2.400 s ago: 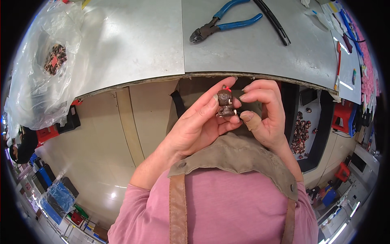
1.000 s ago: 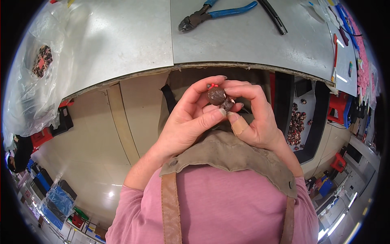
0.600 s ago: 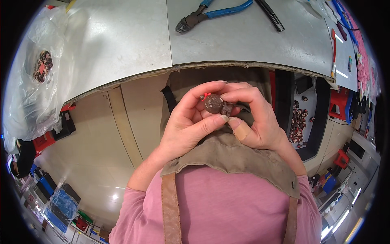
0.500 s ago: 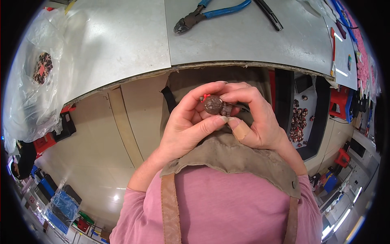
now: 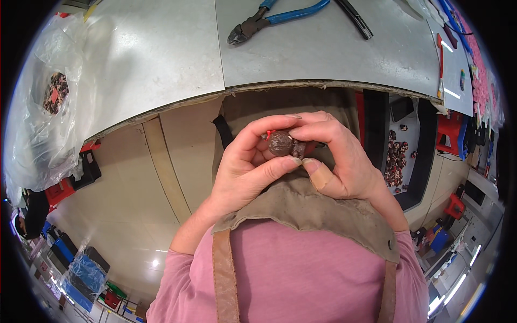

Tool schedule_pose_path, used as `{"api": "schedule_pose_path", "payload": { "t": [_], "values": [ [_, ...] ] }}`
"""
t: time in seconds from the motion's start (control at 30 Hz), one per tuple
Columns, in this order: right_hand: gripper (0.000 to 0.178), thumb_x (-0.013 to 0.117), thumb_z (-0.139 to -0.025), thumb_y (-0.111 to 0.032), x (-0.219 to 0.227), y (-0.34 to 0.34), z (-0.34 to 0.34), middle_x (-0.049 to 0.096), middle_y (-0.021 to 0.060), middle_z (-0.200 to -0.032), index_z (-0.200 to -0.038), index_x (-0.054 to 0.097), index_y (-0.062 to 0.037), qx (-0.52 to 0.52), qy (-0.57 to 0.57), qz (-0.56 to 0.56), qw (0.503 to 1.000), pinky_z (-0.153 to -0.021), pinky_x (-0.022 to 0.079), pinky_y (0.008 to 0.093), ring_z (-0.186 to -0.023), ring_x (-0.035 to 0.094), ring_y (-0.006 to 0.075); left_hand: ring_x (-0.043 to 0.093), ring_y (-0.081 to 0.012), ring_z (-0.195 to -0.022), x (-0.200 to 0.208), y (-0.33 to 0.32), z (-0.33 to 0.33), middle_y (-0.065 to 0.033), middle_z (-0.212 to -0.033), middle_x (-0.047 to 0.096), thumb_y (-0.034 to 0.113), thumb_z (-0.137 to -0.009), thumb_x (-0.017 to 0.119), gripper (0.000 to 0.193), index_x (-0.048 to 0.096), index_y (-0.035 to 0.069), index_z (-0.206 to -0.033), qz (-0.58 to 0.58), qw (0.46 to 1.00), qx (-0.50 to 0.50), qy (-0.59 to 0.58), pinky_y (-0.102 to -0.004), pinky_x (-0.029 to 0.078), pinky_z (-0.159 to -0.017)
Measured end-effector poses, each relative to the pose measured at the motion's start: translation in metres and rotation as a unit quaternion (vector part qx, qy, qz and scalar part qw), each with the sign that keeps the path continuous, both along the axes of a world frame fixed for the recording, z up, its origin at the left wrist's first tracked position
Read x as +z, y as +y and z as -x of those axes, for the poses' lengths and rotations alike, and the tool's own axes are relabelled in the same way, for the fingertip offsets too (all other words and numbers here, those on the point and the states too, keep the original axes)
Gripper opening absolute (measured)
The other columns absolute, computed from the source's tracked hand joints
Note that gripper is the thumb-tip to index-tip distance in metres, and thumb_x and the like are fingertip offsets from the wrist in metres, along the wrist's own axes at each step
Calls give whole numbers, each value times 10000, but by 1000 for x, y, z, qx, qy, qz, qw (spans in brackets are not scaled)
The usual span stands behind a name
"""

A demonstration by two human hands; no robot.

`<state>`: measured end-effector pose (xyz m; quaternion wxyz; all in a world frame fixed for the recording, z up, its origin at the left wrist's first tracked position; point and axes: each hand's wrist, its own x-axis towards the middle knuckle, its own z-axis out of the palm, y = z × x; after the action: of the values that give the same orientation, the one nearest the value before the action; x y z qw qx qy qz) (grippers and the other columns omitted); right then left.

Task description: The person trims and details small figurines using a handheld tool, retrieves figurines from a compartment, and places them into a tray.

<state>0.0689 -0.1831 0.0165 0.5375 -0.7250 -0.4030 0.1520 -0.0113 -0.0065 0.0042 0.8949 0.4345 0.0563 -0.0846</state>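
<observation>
A small dark brown figurine (image 5: 280, 144) with a round, ridged head and a bit of red at its far left side lies between my two hands, above my lap. My left hand (image 5: 250, 156) curls round the head, its thumb along the near side. My right hand (image 5: 342, 156) grips the smaller body end, its fingertips meeting those of the left at the far side. A tan plaster wraps the right thumb. Both thumb tips nearly touch at the figurine's near edge. Its underside is hidden by my fingers.
Ahead is a grey worktable (image 5: 161, 48) with blue-handled pliers (image 5: 250, 29) and a black tool (image 5: 355, 19). A clear plastic bag (image 5: 32, 129) with small dark pieces sits at the left. At the right, a dark tray (image 5: 425, 161) holds many similar small pieces below the table edge.
The figurine has turned slightly in my fingers, so less of the red part shows. Both hands stay almost in the same place.
</observation>
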Motion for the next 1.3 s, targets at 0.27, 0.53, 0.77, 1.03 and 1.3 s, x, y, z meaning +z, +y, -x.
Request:
{"api": "schedule_pose_path", "payload": {
  "t": [0.27,0.53,0.77,1.03,1.3],
  "values": [
    [467,645,-717,20,2,1,-2,569,147,-1198,-1157,509,-56,16,-20,-12,1000,-883,477,405,-994,596,317,580,-137,-1108,-3,-3,3,-71,-1263,541,-12,-901,631,485,441,30,-1344,-4,1000,18,-10,-275,501,-939],
    [455,647,-715,31,4,2,2,572,147,-1169,-1145,516,-42,12,-13,-24,1000,-841,490,393,-975,590,321,569,-141,-1117,-9,-4,9,-79,-1298,517,-11,-905,627,491,431,24,-1354,-33,998,10,-53,-283,491,-937],
    [455,645,-701,41,4,2,7,567,147,-1118,-1131,518,-32,7,-11,-38,999,-828,488,394,-959,584,328,552,-149,-1132,-14,-4,11,-104,-1313,503,-15,-907,622,467,438,15,-1335,-59,991,15,-117,-290,477,-945],
    [450,635,-692,59,2,2,9,565,144,-1095,-1116,514,-32,5,-1,-46,999,-812,484,394,-948,579,328,557,-150,-1118,-14,-3,11,-103,-1303,507,-25,-906,617,455,442,10,-1325,-69,990,4,-122,-293,479,-936],
    [431,622,-728,48,4,-5,9,560,165,-1146,-1137,509,-29,5,45,-8,999,-828,499,376,-967,594,310,569,-183,-1155,-1,-3,7,-103,-1284,519,-8,-929,584,494,386,14,-1382,3,999,-35,-15,-318,487,-969]
  ]
}}
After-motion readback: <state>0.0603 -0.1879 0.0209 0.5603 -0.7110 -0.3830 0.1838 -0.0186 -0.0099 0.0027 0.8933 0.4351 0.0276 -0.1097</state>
